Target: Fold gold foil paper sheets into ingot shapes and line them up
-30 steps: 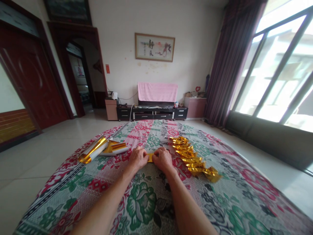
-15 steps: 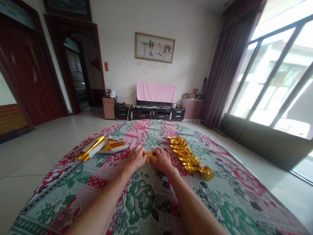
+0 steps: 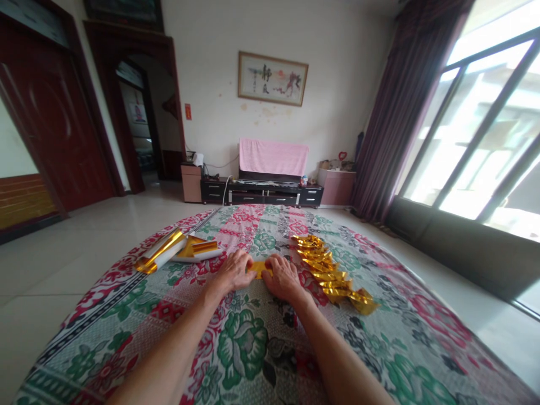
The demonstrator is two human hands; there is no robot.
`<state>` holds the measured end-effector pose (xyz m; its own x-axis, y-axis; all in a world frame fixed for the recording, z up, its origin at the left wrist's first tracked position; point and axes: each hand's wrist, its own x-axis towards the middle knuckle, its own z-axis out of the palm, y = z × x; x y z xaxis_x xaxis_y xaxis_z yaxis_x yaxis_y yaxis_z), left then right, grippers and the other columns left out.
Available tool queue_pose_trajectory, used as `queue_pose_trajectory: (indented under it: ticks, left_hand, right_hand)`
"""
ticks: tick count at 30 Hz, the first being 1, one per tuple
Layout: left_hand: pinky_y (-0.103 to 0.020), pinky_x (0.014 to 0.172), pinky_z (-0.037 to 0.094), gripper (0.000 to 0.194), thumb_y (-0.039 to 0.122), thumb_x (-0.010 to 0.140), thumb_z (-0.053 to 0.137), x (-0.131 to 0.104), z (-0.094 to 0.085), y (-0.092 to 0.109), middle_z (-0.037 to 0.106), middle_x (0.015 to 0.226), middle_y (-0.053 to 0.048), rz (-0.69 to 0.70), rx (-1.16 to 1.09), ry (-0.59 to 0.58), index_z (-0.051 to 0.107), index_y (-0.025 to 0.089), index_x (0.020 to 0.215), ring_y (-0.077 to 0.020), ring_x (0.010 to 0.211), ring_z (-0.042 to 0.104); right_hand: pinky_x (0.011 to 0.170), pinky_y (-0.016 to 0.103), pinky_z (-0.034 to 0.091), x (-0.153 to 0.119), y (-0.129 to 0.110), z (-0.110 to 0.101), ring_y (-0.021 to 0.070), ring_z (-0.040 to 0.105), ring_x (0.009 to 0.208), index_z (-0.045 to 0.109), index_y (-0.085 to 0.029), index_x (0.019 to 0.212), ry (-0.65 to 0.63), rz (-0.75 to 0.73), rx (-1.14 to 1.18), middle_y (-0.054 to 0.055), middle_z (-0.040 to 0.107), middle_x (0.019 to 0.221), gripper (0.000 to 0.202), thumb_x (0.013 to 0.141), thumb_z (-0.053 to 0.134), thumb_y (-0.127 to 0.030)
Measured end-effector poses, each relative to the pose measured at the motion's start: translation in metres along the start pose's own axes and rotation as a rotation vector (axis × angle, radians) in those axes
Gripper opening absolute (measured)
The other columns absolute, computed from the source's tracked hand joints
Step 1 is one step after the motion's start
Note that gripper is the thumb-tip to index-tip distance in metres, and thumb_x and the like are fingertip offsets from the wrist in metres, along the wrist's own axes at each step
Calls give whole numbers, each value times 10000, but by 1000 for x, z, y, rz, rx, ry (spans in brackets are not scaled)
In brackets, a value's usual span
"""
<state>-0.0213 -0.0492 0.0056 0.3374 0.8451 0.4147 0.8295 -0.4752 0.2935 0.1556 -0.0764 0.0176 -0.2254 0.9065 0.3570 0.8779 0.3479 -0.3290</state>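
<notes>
A small piece of gold foil paper [image 3: 259, 269] lies between my two hands over the patterned tablecloth [image 3: 242, 343]. My left hand [image 3: 236, 271] pinches its left end, the fingers bent round it. At the other end my right hand [image 3: 282, 275] has its fingers and thumb closed on the paper. The fingers hide both ends of the piece. To the right runs a row of folded gold foil ingots [image 3: 327, 270], touching one another. Loose gold foil sheets with white backs [image 3: 197, 248], partly curled, are to the left beside a rolled gold sheet [image 3: 162, 252].
The cloth covers a round table. Beyond it stands a low black TV cabinet [image 3: 261, 194] with a pink cloth [image 3: 274, 156] draped over the screen. A purple curtain [image 3: 386, 112] hangs by the window at right; a dark red door [image 3: 54, 112] is at left.
The whole view has shifted slightly, so the room sits a little further right. Both hands stay on the gold paper, and a bit more of it shows between them.
</notes>
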Motion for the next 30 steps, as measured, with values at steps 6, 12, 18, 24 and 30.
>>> queue_pose_trajectory:
  ticks: [6,12,18,24,30]
  left_hand:
    - [-328,868,408,159,256,704,586,-2,-11,-5,532,954,-42,47,-90,-76,580,203,855,-197,951,511]
    - [-318,898,400,206,210,705,545,-5,-24,-5,534,1020,-33,62,-171,-146,595,216,905,-184,970,512]
    - [-301,897,399,169,182,738,486,-2,-25,3,558,967,-29,18,-141,-152,608,217,850,-175,974,516]
    - [-335,850,411,203,388,707,609,-1,-9,10,544,887,-39,-34,-7,2,569,199,767,-195,914,524]
    - [-330,819,419,222,399,694,623,0,-6,9,534,858,-36,-30,10,23,557,197,758,-192,892,522]
  right_hand:
    - [892,341,282,0,1,0,202,450,1049,525,-223,975,-6,-28,-16,50,545,1119,199,831,420,-311]
    - [895,355,279,-1,0,-2,208,439,1072,518,-227,973,-10,-28,-14,52,534,1146,198,837,405,-315]
    - [902,354,275,-1,2,4,209,443,1059,515,-220,981,26,-38,-16,57,536,1126,206,829,422,-324]
    - [896,351,277,0,4,8,210,440,1058,520,-219,973,49,-37,-11,55,534,1118,203,827,432,-329]
    - [893,351,281,-3,2,3,207,440,1058,519,-225,982,42,-45,0,53,535,1120,215,841,419,-353]
